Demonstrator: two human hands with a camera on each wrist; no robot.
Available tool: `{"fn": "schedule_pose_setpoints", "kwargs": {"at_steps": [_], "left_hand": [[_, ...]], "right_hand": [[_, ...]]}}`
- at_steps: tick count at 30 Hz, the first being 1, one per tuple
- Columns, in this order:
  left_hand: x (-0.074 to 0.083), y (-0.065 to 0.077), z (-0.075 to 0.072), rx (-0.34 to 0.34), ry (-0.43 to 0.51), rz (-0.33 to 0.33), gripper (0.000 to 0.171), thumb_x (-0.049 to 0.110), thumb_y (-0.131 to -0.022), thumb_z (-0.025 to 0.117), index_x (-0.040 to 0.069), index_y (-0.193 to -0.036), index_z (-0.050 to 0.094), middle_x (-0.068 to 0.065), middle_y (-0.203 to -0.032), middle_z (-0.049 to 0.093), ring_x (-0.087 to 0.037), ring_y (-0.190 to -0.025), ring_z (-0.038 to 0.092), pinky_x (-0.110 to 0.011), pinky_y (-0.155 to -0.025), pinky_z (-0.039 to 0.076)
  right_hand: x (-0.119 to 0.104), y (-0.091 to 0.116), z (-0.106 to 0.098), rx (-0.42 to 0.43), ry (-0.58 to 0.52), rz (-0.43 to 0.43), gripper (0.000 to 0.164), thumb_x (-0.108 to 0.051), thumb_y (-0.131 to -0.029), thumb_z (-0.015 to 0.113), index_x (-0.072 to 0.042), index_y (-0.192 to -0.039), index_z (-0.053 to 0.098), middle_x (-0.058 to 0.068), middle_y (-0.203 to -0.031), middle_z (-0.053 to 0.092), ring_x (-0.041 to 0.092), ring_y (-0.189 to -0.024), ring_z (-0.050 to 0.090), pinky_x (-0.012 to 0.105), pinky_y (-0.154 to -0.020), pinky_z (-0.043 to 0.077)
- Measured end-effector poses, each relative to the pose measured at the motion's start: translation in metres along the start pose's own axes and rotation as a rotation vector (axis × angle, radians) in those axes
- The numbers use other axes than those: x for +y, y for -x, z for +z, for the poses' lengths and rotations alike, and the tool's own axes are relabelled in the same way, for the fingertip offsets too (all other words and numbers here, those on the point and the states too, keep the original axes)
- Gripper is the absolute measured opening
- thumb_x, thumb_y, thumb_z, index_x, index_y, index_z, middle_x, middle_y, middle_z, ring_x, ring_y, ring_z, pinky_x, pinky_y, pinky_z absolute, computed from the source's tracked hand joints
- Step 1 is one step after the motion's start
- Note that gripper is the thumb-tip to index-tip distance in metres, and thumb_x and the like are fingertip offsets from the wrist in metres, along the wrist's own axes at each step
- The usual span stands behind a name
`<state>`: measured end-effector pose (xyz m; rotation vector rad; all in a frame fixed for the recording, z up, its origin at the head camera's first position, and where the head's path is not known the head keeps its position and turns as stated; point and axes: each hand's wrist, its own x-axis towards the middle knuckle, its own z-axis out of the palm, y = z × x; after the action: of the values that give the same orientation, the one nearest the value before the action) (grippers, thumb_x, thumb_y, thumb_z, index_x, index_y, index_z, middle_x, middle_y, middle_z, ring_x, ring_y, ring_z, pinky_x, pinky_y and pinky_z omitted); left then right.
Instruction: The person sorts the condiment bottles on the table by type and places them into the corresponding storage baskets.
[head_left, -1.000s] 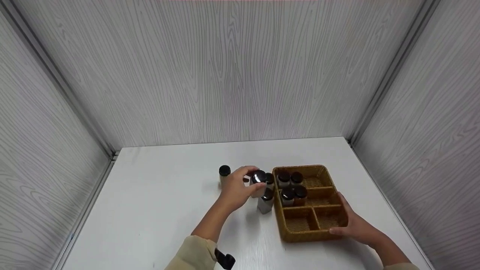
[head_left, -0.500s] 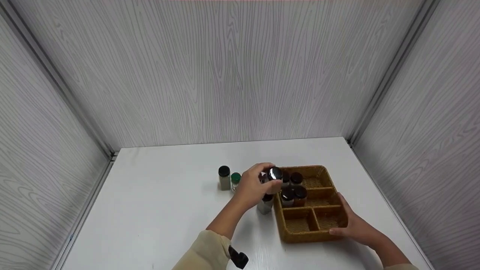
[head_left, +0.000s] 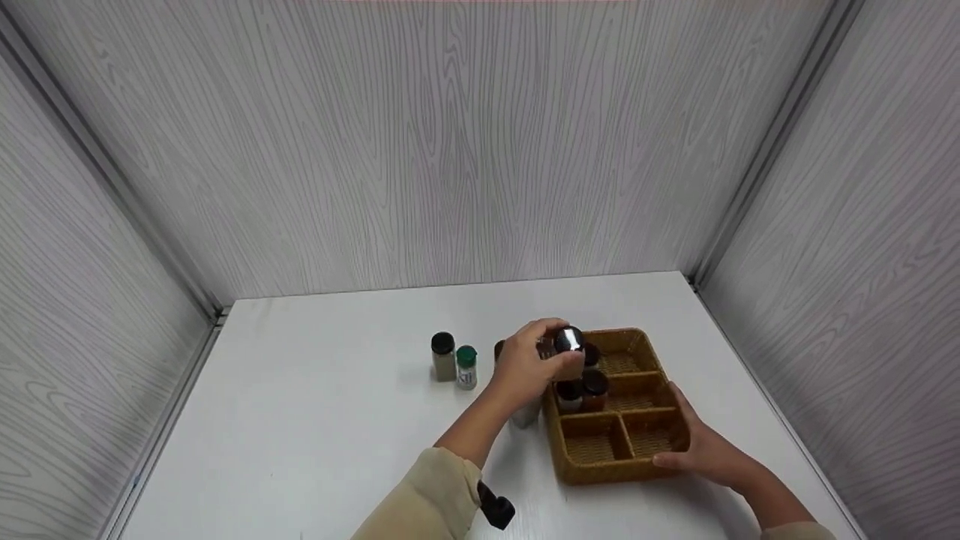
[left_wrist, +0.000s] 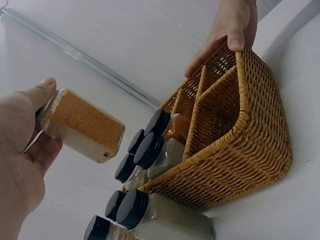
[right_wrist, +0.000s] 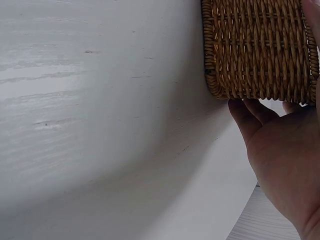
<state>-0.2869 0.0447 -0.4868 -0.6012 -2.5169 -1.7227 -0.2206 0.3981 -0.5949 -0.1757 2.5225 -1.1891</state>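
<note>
In the head view, my left hand [head_left: 525,369] holds a spice jar [head_left: 569,340] by its upper part, over the left rear of the wicker basket [head_left: 600,474]. The left wrist view shows this jar tipped on its side against the frame, with orange-brown powder inside. My right hand [head_left: 709,452] grips the basket's near right corner, thumb at the front rim and fingers along the outer side. Inside the basket, a white-filled jar [left_wrist: 167,157] and a reddish jar [left_wrist: 177,127] share the middle row. Another black-lidded jar [head_left: 591,355] stands behind them, partly covered by the left hand.
Left of the basket, a black-lidded jar [head_left: 444,358] and a green-capped shaker [head_left: 466,367] stand on the white table [head_left: 315,420]. A tall pale jar [left_wrist: 172,218] stands close against the basket's left side. Two front compartments [head_left: 592,439] show bare wicker.
My left hand has carried the spice jar rightward, from above the table to over the basket. The green-capped shaker has come into view behind it. My right hand keeps its place on the basket.
</note>
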Motion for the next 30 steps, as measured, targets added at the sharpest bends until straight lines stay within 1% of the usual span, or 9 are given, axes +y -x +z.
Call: {"fn": "schedule_pose_setpoints", "kwargs": {"at_steps": [2,5,8,16,18,23,26,28,30], "left_hand": [[0.000,-0.002,0.004,-0.002,0.003,-0.005,0.053,0.039,-0.097,0.083,0.022,-0.144,0.067,-0.003,-0.147,0.067,-0.020,-0.136,0.065,-0.037,-0.109,0.060],[0.001,-0.006,0.011,-0.004,0.017,-0.007,0.051,0.038,-0.097,0.083,0.023,-0.143,0.068,-0.001,-0.145,0.068,-0.018,-0.133,0.065,-0.037,-0.110,0.059],[0.001,-0.009,0.016,0.001,0.017,-0.010,0.050,0.038,-0.097,0.084,0.024,-0.142,0.068,0.001,-0.142,0.069,-0.016,-0.131,0.066,-0.037,-0.111,0.057],[-0.001,-0.020,0.031,0.014,-0.039,-0.009,0.057,0.045,-0.095,0.084,0.023,-0.145,0.067,-0.002,-0.146,0.068,-0.020,-0.134,0.065,-0.042,-0.113,0.057],[-0.002,-0.021,0.034,0.011,-0.032,-0.004,0.057,0.045,-0.095,0.083,0.022,-0.145,0.067,-0.003,-0.144,0.069,-0.020,-0.131,0.067,-0.040,-0.109,0.058],[-0.002,-0.025,0.043,-0.007,-0.006,0.014,0.057,0.042,-0.096,0.083,0.020,-0.146,0.066,-0.004,-0.141,0.069,-0.019,-0.127,0.068,-0.033,-0.104,0.060],[-0.002,-0.027,0.048,-0.022,-0.006,0.015,0.056,0.040,-0.097,0.082,0.020,-0.146,0.066,-0.004,-0.143,0.069,-0.019,-0.130,0.068,-0.033,-0.106,0.060],[-0.002,-0.028,0.052,-0.031,-0.023,0.013,0.055,0.040,-0.097,0.082,0.021,-0.146,0.066,-0.003,-0.144,0.068,-0.020,-0.132,0.067,-0.035,-0.107,0.060],[-0.003,-0.030,0.055,-0.034,-0.056,0.009,0.054,0.042,-0.097,0.082,0.023,-0.145,0.067,-0.001,-0.145,0.069,-0.020,-0.133,0.066,-0.037,-0.112,0.056]], "right_hand": [[0.001,0.000,0.000,0.000,-0.007,-0.004,0.138,-0.034,-0.092,0.089,-0.026,-0.172,-0.023,0.034,-0.178,-0.013,0.068,-0.159,0.004,0.086,-0.121,0.024],[0.002,0.000,0.000,0.000,-0.021,0.000,0.139,-0.036,-0.091,0.090,-0.030,-0.171,-0.024,0.031,-0.179,-0.016,0.066,-0.161,-0.001,0.086,-0.123,0.018],[0.002,0.000,0.000,-0.001,-0.023,0.004,0.140,-0.039,-0.091,0.090,-0.032,-0.171,-0.025,0.029,-0.179,-0.018,0.065,-0.161,-0.003,0.086,-0.124,0.016],[0.000,0.000,0.000,0.016,-0.005,-0.027,0.138,-0.039,-0.092,0.089,-0.027,-0.172,-0.023,0.030,-0.179,-0.015,0.064,-0.161,-0.001,0.084,-0.125,0.015],[-0.001,0.000,0.000,0.019,0.002,-0.032,0.138,-0.039,-0.091,0.090,-0.026,-0.172,-0.022,0.031,-0.179,-0.013,0.064,-0.161,0.001,0.084,-0.125,0.017],[0.001,-0.002,0.000,0.024,-0.011,-0.038,0.139,-0.036,-0.090,0.091,-0.025,-0.173,-0.020,0.031,-0.180,-0.011,0.063,-0.162,0.002,0.083,-0.126,0.016],[0.001,-0.001,-0.001,0.024,-0.016,-0.033,0.139,-0.038,-0.090,0.090,-0.025,-0.173,-0.020,0.030,-0.180,-0.012,0.062,-0.162,0.001,0.083,-0.127,0.013],[0.002,-0.001,-0.001,0.021,-0.016,-0.039,0.138,-0.038,-0.091,0.090,-0.023,-0.172,-0.021,0.030,-0.179,-0.013,0.062,-0.162,0.000,0.083,-0.127,0.012],[0.003,-0.002,-0.001,0.025,-0.021,-0.040,0.139,-0.037,-0.091,0.090,-0.022,-0.173,-0.021,0.030,-0.180,-0.013,0.061,-0.163,0.000,0.081,-0.128,0.012]]}}
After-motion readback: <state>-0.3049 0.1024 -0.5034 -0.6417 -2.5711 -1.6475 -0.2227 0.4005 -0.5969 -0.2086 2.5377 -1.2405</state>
